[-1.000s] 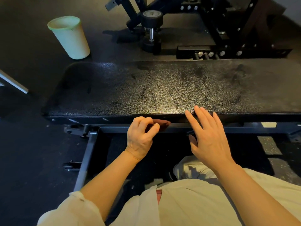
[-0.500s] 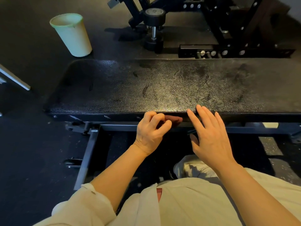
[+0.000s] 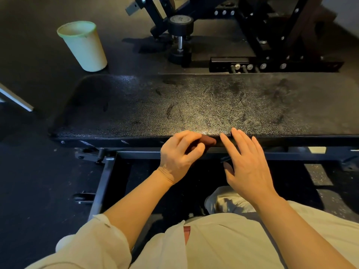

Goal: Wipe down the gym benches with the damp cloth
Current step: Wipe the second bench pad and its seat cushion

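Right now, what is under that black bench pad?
Under the bench pad a dark metal frame and speckled floor show. The left hand holds a brown cloth against the pad's front edge. The underside itself is hidden.

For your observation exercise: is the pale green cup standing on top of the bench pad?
No, the cup stands upright on the dark floor beyond the far left corner of the bench pad.

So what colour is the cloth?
Dark reddish brown; the cloth shows in the head view, held by the left hand.
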Demonstrator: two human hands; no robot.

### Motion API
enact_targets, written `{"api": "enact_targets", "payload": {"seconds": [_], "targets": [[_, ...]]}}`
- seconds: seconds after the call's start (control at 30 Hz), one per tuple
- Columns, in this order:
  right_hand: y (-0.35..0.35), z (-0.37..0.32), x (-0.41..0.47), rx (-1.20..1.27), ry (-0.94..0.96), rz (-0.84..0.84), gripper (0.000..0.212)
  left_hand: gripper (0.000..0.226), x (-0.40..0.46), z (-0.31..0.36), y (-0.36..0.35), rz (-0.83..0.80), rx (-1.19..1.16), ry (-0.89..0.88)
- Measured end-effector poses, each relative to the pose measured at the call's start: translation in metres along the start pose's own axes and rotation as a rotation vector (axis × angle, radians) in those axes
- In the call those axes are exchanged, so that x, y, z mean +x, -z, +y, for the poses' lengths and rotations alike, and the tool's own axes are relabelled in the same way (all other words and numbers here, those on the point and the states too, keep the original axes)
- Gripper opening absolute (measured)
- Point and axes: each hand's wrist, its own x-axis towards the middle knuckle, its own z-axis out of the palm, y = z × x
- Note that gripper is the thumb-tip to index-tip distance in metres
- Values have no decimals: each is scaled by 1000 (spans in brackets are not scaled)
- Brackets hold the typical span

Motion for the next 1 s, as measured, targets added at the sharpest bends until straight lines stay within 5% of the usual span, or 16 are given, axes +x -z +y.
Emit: {"api": "enact_targets", "payload": {"seconds": [0.4, 0.53, 1.0], "targets": [[1, -4, 0, -4, 8, 10, 83, 28, -31, -12, -13, -182, 22, -78], [3, -2, -2, -13, 14, 8, 83, 12, -31, -14, 5, -182, 51, -17], [12, -11, 18, -12, 77, 20, 79, 23, -21, -12, 25, -219, -77, 79]]}}
